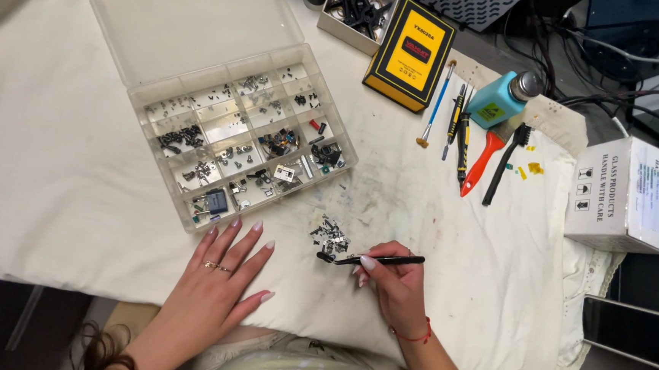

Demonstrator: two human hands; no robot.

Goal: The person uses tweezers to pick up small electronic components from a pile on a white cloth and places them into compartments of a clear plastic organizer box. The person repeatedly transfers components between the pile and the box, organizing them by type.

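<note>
My left hand (221,274) lies flat on the white cloth (56,161), fingers spread, just below the clear compartment box (243,134) of small dark parts. My right hand (392,276) pinches black tweezers (374,260) that point left. Their tips touch or hold a tiny dark piece; I cannot tell which. Just above the tips sits a small pile of tiny metal parts (332,235) on the cloth.
The box's clear lid (172,15) lies open behind it. A yellow and black box (411,53), screwdrivers (455,120), a red-handled brush (483,160), a black brush (504,165), a teal bottle (502,96) and a white carton (622,195) sit to the right. Cables run at the back right.
</note>
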